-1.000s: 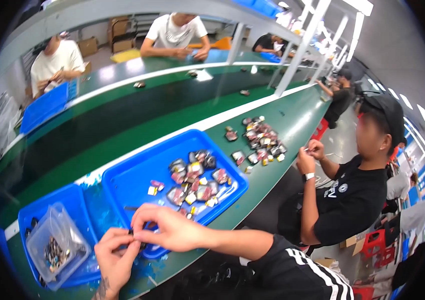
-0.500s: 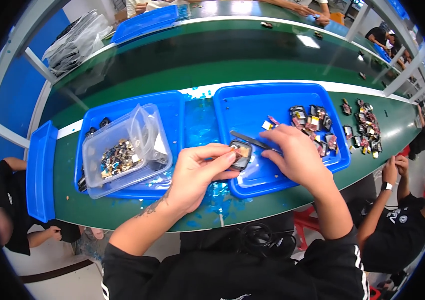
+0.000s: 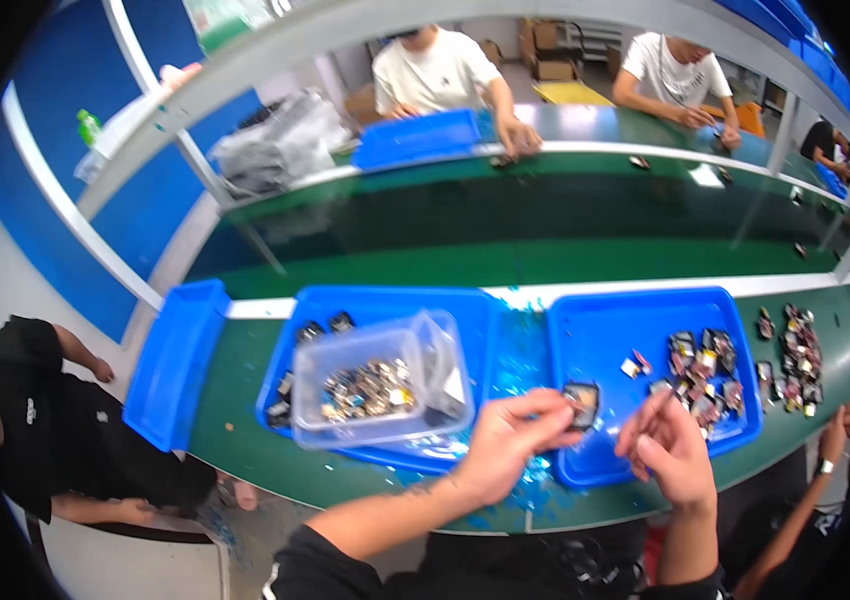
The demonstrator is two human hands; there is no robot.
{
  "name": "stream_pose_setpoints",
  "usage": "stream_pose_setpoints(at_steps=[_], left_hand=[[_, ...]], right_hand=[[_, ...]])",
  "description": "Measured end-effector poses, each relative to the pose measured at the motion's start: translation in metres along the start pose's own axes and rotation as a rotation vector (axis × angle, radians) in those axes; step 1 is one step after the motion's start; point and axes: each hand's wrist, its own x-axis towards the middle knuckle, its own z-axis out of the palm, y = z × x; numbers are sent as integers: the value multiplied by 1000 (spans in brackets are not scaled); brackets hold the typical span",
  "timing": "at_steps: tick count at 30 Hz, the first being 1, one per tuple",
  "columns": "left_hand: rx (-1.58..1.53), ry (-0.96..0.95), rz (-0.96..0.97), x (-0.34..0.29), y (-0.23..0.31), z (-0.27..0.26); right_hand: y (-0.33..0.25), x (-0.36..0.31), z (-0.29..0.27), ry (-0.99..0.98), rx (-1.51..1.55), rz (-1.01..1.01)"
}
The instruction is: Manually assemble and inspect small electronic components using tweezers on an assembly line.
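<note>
My left hand (image 3: 517,440) pinches a small black square casing (image 3: 582,405) with a tan and reddish inside, over the left edge of the right blue tray (image 3: 570,465). My right hand (image 3: 673,452) is just right of it, above the same tray, with its fingers curled in. Whatever those fingers hold, if anything, is hidden. Beyond my right hand, several similar small black parts (image 3: 710,365) with pink and yellow bits lie in the tray. A small white and pink piece (image 3: 633,366) lies apart from them.
A left blue tray (image 3: 490,340) holds a clear plastic box (image 3: 330,435) with many small metal parts. An upright narrow blue tray (image 3: 180,370) stands farther left. More black parts (image 3: 802,355) lie on the green table at right. Coworkers sit across the belt (image 3: 425,235) and on both sides.
The view has tilted up and swung left, showing more of the coworkers opposite. My right hand has turned and drawn its fingers in; the dark thin tool near it no longer shows.
</note>
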Motion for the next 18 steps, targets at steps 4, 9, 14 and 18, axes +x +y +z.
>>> stream_pose_setpoints(at_steps=[4,9,14,18], left_hand=[[2,-2,86,-5,3,5],[-79,-40,36,-4,-7,12],[-16,51,50,-14,-2,10],[377,-5,166,-14,-8,2]], right_hand=[[8,12,15,68,52,-26],[18,15,18,253,46,-171],[17,23,30,87,-304,-7],[14,18,29,80,-415,-30]])
